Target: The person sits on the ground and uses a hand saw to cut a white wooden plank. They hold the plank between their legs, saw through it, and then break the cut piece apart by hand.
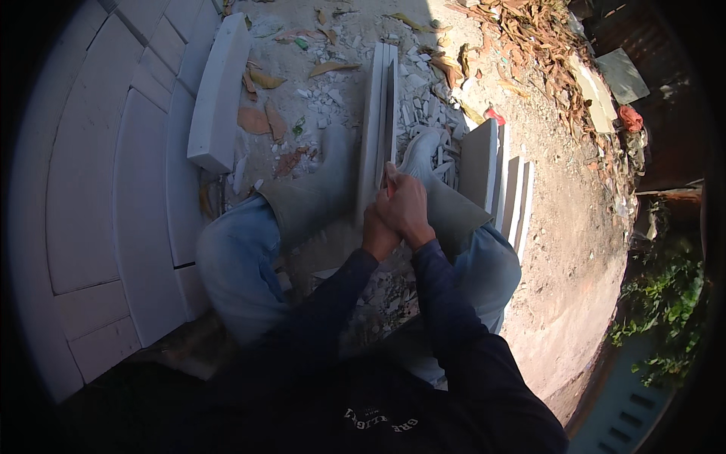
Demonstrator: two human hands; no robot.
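Both hands meet between the knees: the right hand [408,206] is closed around a thin red tool [391,191], and the left hand [376,233], fist closed, sits just beneath it. Upright white tiles [380,106] stand touching them, running forward between grey boots [321,193].

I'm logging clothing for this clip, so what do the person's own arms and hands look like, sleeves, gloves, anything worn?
Both arms wear long dark navy sleeves reaching the wrists. The left hand and right hand are bare: no gloves show, and no rings or watch can be made out. The dark top carries pale lettering on the chest.
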